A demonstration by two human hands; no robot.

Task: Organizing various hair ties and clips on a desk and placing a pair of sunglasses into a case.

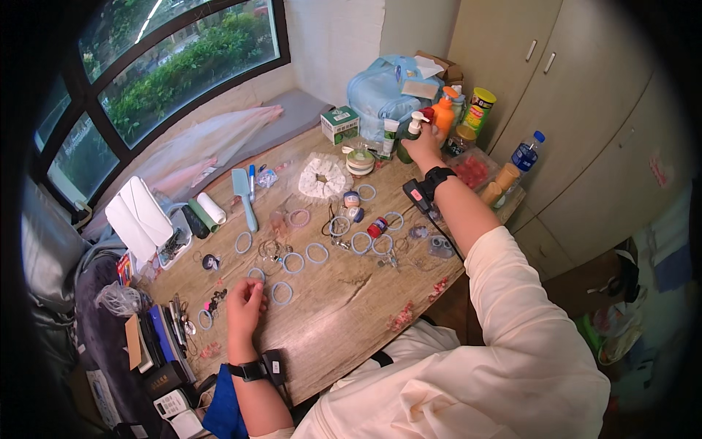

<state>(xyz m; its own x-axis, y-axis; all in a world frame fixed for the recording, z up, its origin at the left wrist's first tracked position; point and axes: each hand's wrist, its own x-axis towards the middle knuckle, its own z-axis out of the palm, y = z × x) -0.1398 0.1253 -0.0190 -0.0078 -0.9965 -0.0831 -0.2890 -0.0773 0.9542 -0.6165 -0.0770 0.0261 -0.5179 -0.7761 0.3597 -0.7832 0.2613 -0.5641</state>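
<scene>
My right hand (pixel 425 145) reaches to the back of the wooden table (pixel 329 324), right against a dark green pump bottle (pixel 406 149) with a white pump head. Its fingers are partly hidden, so a grip is not visible. Just behind it stands an orange pump bottle (pixel 443 115). My left hand (pixel 245 304) is at the front left, thumb and fingers bent, close to a light blue ring (pixel 256 273); whether it grips the ring is unclear. Several similar rings lie spread about, including one ring (pixel 282 293) to the right of this hand.
A pale blue bag (pixel 373 90), green box (pixel 341 127), yellow snack can (pixel 479 111) and water bottle (pixel 527 151) line the back. Mid-table are a white scrunchie (pixel 325 176), blue hairbrush (pixel 244 197) and red jar (pixel 377 226). Notebooks (pixel 159 335) and a calculator (pixel 171 405) lie left.
</scene>
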